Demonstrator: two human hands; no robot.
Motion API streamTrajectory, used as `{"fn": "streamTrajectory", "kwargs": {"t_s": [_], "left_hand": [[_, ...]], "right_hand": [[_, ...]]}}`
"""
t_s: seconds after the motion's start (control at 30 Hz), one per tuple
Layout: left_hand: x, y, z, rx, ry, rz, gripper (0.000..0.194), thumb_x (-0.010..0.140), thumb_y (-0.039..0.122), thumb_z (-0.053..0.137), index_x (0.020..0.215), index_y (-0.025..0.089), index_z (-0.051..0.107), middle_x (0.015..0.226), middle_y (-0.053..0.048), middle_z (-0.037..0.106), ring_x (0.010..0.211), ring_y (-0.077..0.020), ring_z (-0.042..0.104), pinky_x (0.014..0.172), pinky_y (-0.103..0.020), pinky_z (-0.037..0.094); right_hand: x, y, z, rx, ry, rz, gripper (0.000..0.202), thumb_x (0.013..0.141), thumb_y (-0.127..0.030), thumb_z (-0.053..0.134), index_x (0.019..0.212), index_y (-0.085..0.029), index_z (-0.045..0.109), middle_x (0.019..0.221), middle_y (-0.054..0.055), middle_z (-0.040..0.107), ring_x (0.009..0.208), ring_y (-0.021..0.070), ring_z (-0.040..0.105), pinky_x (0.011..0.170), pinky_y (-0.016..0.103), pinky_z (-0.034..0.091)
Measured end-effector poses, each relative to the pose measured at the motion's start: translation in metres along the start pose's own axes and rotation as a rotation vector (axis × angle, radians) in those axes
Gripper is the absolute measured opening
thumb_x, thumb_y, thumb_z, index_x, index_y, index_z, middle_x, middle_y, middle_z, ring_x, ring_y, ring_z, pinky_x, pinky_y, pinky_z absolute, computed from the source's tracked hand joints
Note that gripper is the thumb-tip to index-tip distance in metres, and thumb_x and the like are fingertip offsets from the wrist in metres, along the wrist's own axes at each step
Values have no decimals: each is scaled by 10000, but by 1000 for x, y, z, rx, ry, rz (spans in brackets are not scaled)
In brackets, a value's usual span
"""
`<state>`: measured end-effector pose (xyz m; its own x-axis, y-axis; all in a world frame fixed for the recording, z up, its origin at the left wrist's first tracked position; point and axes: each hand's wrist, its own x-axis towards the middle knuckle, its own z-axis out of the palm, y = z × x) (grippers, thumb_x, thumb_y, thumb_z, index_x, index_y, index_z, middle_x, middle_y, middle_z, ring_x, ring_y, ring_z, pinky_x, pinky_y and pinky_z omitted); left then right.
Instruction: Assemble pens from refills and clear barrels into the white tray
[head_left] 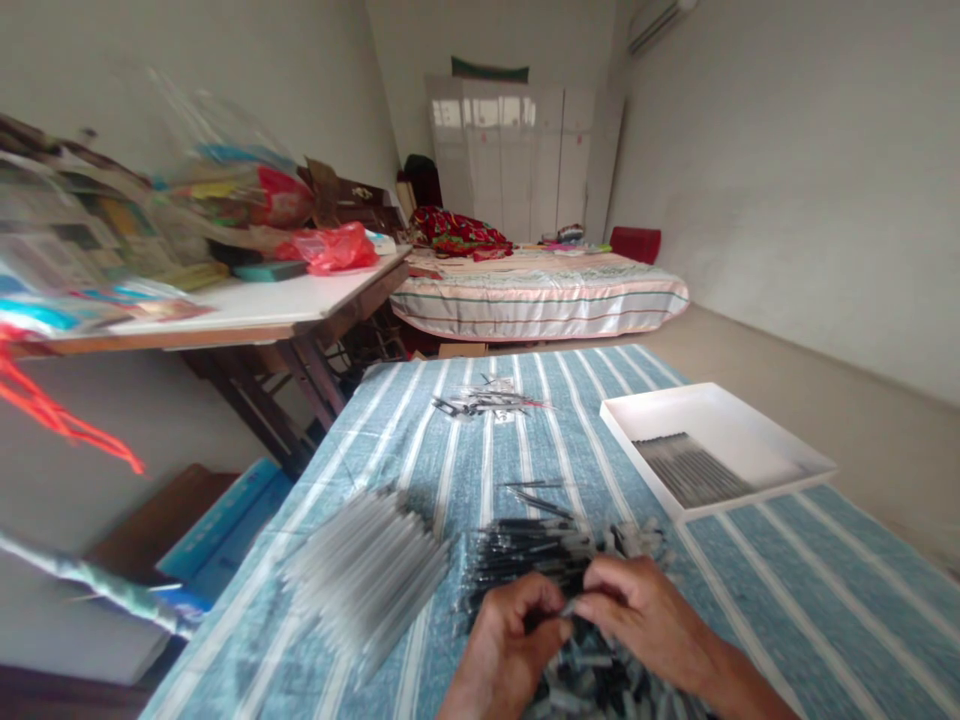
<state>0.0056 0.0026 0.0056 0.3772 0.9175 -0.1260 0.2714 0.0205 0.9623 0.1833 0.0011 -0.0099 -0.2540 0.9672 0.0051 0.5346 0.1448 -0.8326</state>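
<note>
My left hand (pixel 517 635) and my right hand (pixel 646 610) meet fingertip to fingertip over the table's near edge, both closed in a pinch. A small greyish piece (pixel 568 607) shows between them, too small to name. Right behind the hands lies a heap of thin black pen-like sticks (pixel 517 555). Under and around my wrists spreads a pile of short grey and black bits (pixel 592 680), partly hidden by the hands. To the left, a stack of pale translucent tubes (pixel 367 575) rests slantwise on the striped cloth (pixel 416 440).
A white tray (pixel 780 450) at the right holds a row of grey sticks (pixel 690 470). Farther back on the cloth lies a loose bunch of thin dark sticks (pixel 491 400). A cluttered side table (pixel 262 305) stands left; a bed (pixel 540 300) is beyond.
</note>
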Motion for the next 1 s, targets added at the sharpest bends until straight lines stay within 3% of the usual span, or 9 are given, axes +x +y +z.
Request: {"fn": "streamTrajectory", "kwargs": {"t_s": [0.1, 0.23, 0.37, 0.53, 0.7, 0.83, 1.0], "left_hand": [[0, -1, 0, 17, -17, 5, 99, 691, 165, 527, 609, 168, 472, 604, 42, 395, 600, -107, 356, 570, -225, 296], [0, -2, 1, 11, -13, 0, 90, 686, 170, 533, 610, 164, 486, 603, 40, 407, 604, -109, 369, 572, -225, 299], [-1, -1, 3, -22, -10, -5, 100, 668, 166, 543, 594, 169, 476, 587, 43, 397, 587, -105, 358, 555, -219, 291], [0, -1, 5, 8, 39, 16, 85, 664, 128, 546, 598, 163, 505, 582, 40, 417, 580, -103, 371, 555, -216, 299], [0, -2, 6, 127, 90, 66, 105, 648, 83, 567, 612, 160, 505, 607, 39, 440, 592, -104, 404, 559, -211, 310], [-1, 2, 3, 239, 29, 147, 50, 715, 117, 566, 684, 151, 587, 704, 2, 529, 684, -134, 494, 621, -221, 357], [-2, 6, 0, 315, -74, 216, 215, 825, 146, 479, 638, 149, 585, 707, -18, 551, 717, -143, 536, 670, -231, 371]], "right_hand": [[0, -2, -1, -52, -1, 4, 394, 818, -361, 489, 487, -183, 371, 445, -56, 333, 466, 85, 376, 468, 213, 249], [-1, -3, -2, 29, -11, 30, 268, 796, -315, 522, 569, -183, 468, 475, -55, 430, 476, 89, 424, 472, 200, 289], [-2, -4, -4, 12, 3, 21, 358, 831, -346, 475, 517, -189, 401, 444, -47, 429, 460, 93, 434, 467, 201, 301], [-3, -5, -6, 34, -39, 29, 299, 801, -323, 508, 548, -185, 428, 478, -49, 456, 486, 94, 458, 486, 198, 311], [-2, -3, -4, 116, -70, 78, 388, 849, -430, 446, 542, -200, 381, 440, -46, 438, 428, 93, 439, 450, 200, 313], [-2, -3, -8, 148, -46, 57, 412, 861, -462, 440, 544, -202, 394, 437, -43, 457, 418, 93, 441, 453, 203, 332], [-2, -4, -16, 129, -10, 51, 428, 851, -461, 472, 519, -202, 395, 431, -36, 484, 415, 93, 445, 450, 202, 342]]}}
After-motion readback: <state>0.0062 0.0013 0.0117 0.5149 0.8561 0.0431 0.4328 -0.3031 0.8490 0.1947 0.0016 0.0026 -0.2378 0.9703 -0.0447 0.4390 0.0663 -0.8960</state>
